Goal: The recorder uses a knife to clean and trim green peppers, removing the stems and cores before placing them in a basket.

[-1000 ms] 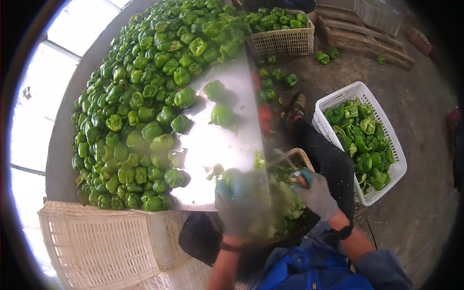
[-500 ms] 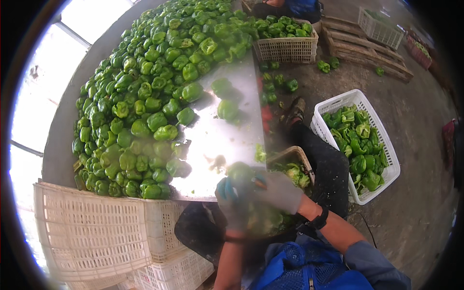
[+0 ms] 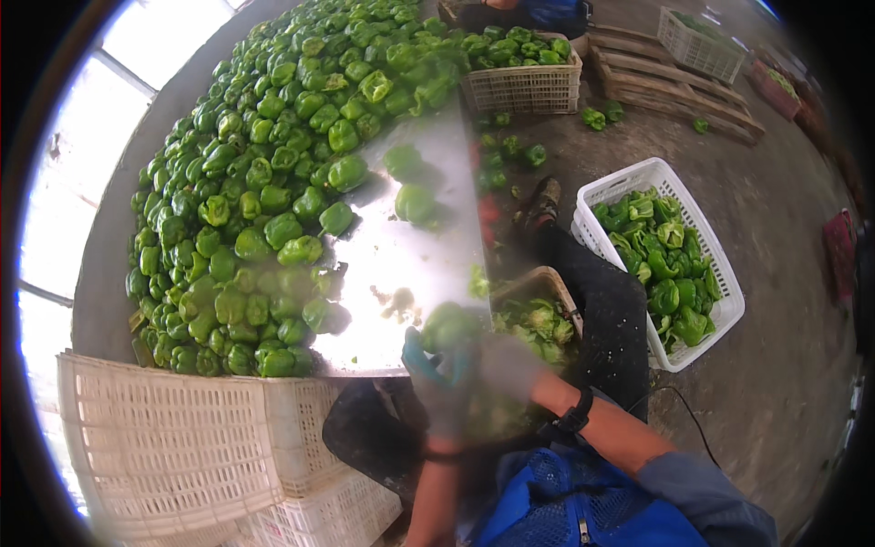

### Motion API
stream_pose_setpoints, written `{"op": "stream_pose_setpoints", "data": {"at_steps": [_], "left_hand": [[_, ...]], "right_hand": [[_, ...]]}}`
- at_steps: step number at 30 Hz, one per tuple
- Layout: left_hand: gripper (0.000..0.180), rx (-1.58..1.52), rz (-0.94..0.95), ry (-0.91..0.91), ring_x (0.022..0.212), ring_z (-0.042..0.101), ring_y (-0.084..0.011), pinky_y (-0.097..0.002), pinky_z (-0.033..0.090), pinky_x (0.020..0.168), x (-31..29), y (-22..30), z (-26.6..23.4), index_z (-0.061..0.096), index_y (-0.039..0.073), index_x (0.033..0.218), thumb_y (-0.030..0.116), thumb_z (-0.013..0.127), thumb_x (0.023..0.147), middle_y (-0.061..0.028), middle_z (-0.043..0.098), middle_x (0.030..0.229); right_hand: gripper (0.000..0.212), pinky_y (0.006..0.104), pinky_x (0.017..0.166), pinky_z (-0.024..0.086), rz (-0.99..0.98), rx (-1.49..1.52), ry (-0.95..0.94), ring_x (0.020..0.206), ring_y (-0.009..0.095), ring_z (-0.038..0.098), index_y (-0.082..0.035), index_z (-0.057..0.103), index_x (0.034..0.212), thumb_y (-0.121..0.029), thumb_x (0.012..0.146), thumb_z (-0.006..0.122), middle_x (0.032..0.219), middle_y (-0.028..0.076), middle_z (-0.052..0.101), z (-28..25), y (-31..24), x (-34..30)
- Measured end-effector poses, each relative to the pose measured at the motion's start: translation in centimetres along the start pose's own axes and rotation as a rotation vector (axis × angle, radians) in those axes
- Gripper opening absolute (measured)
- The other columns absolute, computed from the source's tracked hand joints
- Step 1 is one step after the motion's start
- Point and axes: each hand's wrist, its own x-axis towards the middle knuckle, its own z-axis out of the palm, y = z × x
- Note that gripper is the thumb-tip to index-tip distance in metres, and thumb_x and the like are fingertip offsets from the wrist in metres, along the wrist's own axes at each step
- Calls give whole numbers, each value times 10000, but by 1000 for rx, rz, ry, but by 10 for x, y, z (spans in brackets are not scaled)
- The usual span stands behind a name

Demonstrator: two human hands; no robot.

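Note:
At the near edge of the pale metal tabletop (image 3: 392,273), my left hand (image 3: 436,387) is closed round a green bell pepper (image 3: 448,326). It wears a light glove with teal fingertips. Close beside the pepper on the right is my gloved right hand (image 3: 512,366), smeared by motion. Its fingers do not show clearly, nor does anything they may hold. Below and right of the hands, a tan crate (image 3: 567,305) between my legs holds pale green pepper scraps (image 3: 538,326). A great heap of green bell peppers (image 3: 264,201) covers the table's left and far parts.
A white crate (image 3: 729,314) of green peppers stands on the floor to the right. Stacked cream crates (image 3: 173,447) are at the lower left. Farther off are a pepper-filled crate (image 3: 524,91), a wooden pallet (image 3: 674,82), loose peppers on the floor and another person (image 3: 519,14).
The whole view has shifted a little. My right hand has drawn slightly down from the pepper and its fingers are now more blurred. The left hand still holds the pepper.

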Motion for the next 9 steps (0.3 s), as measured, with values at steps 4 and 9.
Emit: {"op": "stream_pose_setpoints", "data": {"at_steps": [4,9], "left_hand": [[668,608,423,-6,1260,593,-436,-531,514,1057,27,-16,8,541,-52,1462,279,806,946,-268,569,1391],[817,343,183,-75,1205,609,-425,-520,512,1061,29,-13,7,540,-19,1477,438,866,884,-250,601,1336]], "right_hand": [[306,457,867,582,4,-95,-195,1013,379,725,46,736,1128,-209,1000,625,1153,246,704,-7,-14,-5],[600,406,965,574,160,-24,-257,1143,372,723,86,681,1337,-278,872,790,1259,238,717,-32,-24,-11]]}}
